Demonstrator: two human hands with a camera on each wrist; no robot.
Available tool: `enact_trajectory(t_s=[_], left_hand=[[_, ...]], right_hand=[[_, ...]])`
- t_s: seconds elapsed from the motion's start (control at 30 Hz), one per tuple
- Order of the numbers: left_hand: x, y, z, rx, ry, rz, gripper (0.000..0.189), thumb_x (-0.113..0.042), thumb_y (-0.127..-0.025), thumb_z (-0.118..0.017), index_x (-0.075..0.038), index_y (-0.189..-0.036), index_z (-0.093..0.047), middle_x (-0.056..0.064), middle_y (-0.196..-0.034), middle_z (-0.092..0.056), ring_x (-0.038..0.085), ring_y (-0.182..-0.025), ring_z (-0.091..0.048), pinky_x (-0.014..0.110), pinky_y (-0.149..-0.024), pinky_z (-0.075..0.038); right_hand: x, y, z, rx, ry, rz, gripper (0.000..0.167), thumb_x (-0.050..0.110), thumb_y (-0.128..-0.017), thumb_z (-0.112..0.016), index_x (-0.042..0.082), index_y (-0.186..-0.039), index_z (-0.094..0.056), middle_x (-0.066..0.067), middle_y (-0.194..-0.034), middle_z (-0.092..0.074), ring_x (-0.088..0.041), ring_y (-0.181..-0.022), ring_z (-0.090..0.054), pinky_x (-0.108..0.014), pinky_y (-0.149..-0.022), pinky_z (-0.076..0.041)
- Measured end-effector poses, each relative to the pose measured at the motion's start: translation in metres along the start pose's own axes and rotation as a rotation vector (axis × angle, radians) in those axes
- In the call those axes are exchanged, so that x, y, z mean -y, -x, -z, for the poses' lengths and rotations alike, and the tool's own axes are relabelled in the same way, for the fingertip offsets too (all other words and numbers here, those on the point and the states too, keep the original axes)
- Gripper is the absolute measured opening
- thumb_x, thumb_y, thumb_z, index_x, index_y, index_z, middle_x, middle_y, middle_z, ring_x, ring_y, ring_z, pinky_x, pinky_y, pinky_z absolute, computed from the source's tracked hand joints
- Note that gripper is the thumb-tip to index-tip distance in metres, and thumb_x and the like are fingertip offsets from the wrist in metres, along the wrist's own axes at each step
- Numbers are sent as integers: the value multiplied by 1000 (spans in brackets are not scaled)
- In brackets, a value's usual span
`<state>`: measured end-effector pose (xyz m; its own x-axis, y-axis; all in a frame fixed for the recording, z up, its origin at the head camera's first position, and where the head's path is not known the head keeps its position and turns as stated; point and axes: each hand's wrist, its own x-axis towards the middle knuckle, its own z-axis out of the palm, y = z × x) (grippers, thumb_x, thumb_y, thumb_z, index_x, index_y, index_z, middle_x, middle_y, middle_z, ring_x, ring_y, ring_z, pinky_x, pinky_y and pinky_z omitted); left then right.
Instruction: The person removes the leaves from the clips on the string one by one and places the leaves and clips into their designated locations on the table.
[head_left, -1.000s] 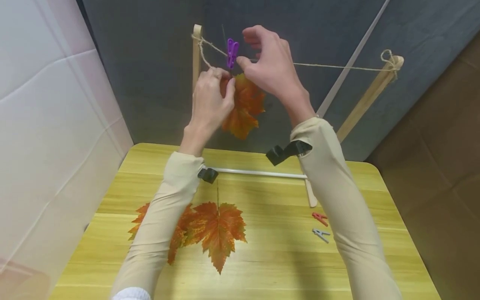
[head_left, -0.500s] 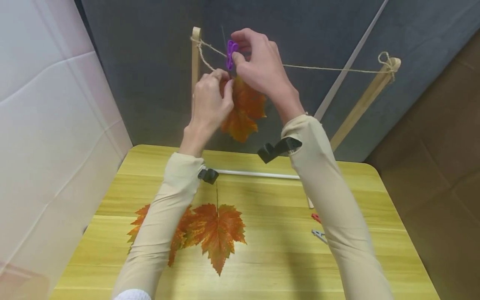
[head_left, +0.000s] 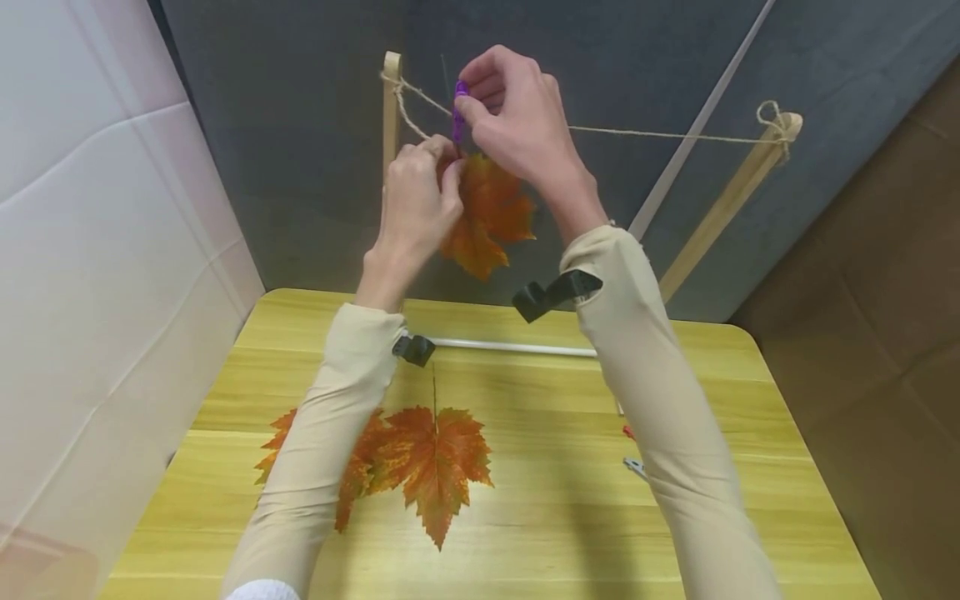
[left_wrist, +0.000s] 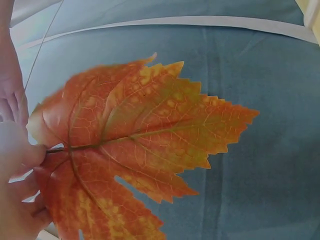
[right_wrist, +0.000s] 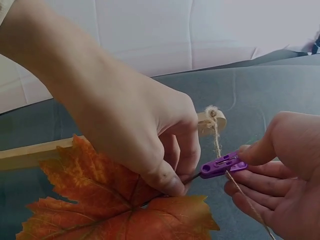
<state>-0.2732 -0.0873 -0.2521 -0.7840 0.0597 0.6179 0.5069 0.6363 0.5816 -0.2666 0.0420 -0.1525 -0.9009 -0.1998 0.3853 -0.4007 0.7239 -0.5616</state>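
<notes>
My left hand [head_left: 416, 200] pinches the thin stem of an orange maple leaf [head_left: 493, 218], just above its blade. In the left wrist view the leaf [left_wrist: 145, 125] spreads out from thumb and fingertips. A purple clothespin [right_wrist: 220, 166] sits on the twine [head_left: 660, 133], with the leaf's dark stem at its lower end. My right hand [head_left: 521, 125] pinches the clothespin's upper end between thumb and fingers. The right wrist view has both hands close together, the left hand [right_wrist: 135, 120] at the stem and the right hand [right_wrist: 285, 175] at the clothespin.
Wooden posts [head_left: 392, 108] [head_left: 731, 208] hold the twine's ends. More maple leaves [head_left: 437, 467] lie on the wooden table [head_left: 540, 500], partly under my left forearm. A white rod [head_left: 517, 346] lies behind them. Red [head_left: 628, 432] and grey [head_left: 634, 467] clothespins are partly hidden by my right sleeve.
My right hand has moved left from beside the purple clothespin and now pinches it. The clothespin has turned more edge-on. My left hand stays at the stem.
</notes>
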Motion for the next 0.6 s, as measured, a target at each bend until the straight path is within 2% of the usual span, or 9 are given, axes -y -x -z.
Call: enact_trajectory(t_s=[0.17,0.6], left_hand=[[0,0,2,3,-2,19,23,-17,-102,-58,0,-111,-71,17,-108,-73,33,-102,-61,42,-90,-50],[-1,2,-1,2,5,13,26,-19,-102,-59,3,-111,-71,18,-105,-73,32,-96,-60,39,-87,-48]], right_hand=[[0,1,-1,-35,-25,13,25,19,-97,-65,8,-120,-65,-3,-114,-73,-10,-104,-69,-14,-93,-49],[-2,3,-1,-138,-164,24,16,10,-95,-66,6,-110,-67,-6,-105,-72,-14,-96,-69,-16,-91,-52]])
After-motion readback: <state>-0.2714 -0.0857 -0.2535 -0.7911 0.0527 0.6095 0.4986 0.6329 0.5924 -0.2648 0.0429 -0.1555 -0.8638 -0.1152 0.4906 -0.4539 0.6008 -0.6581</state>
